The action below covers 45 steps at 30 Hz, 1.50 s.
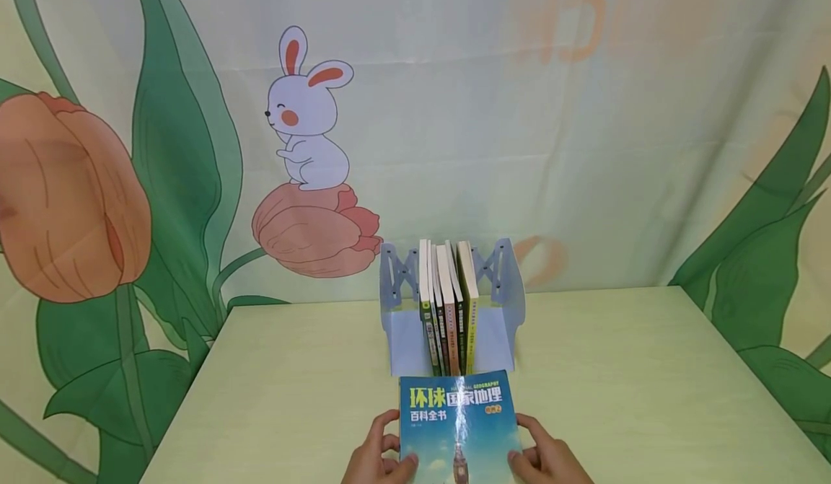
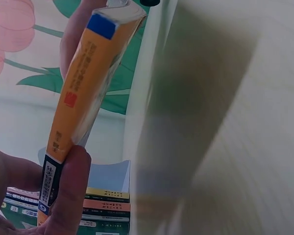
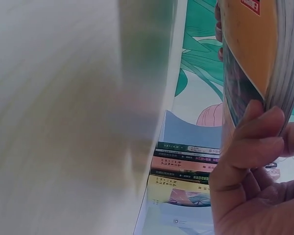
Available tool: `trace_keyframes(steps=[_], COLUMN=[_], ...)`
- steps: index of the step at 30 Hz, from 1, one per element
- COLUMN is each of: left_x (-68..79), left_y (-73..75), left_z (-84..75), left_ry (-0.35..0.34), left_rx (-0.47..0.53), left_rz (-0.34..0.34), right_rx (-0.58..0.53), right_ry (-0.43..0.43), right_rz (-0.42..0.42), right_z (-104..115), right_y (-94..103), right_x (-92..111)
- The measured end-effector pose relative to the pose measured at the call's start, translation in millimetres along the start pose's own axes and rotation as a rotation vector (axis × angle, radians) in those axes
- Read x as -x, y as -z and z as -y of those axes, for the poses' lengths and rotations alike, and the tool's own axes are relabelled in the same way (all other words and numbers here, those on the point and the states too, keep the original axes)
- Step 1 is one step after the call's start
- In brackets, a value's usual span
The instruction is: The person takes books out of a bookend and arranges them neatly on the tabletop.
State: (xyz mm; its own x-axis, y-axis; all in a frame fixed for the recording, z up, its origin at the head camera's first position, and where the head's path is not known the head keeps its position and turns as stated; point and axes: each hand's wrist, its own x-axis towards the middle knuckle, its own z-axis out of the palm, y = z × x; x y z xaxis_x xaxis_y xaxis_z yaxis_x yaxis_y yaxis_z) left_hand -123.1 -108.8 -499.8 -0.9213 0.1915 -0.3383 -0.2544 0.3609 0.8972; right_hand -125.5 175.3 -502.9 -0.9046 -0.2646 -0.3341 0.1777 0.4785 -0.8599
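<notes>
A blue-green book with large Chinese characters and a clock tower on its cover is held at the front of the table. My left hand grips its left edge, thumb on the cover. On the opposite edge my right hand pinches it the same way. The left wrist view shows the book's orange spine between thumb and fingers of the left hand. From the right wrist, its orange back cover and page edges appear, held by the right hand. The book's lower part is cut off in the head view.
Just beyond the book stands a light blue bookend rack with folding lattice sides. Several thin books stand upright in its middle, spines facing me. The pale green tabletop extends to both sides; a printed cloth hangs behind.
</notes>
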Motion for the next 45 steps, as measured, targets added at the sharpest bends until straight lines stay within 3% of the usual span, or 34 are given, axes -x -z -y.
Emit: trace_keyframes(steps=[12, 28, 37, 45], left_x=[-2.5, -6.7, -10.1, -13.3], left_y=[-1.1, -2.5, -3.9, -6.4], left_z=[7.7, 18.1, 21.4, 22.5], left_ry=[0.007, 0.003, -0.008, 0.061], left_rx=[0.016, 0.001, -0.062, -0.142], left_rz=[0.038, 0.056, 0.040, 0.025], right_rx=[-0.028, 0.039, 0.055, 0.083], right_ry=[0.032, -0.002, -0.013, -0.025], right_rz=[0.049, 0.052, 0.080, 0.109], right_z=[-8.3, -17.2, -22.6, -28.1], right_y=[-0.2, -5.8, -5.1, -6.7], right_x=[-1.0, -6.0, -10.6, -13.8])
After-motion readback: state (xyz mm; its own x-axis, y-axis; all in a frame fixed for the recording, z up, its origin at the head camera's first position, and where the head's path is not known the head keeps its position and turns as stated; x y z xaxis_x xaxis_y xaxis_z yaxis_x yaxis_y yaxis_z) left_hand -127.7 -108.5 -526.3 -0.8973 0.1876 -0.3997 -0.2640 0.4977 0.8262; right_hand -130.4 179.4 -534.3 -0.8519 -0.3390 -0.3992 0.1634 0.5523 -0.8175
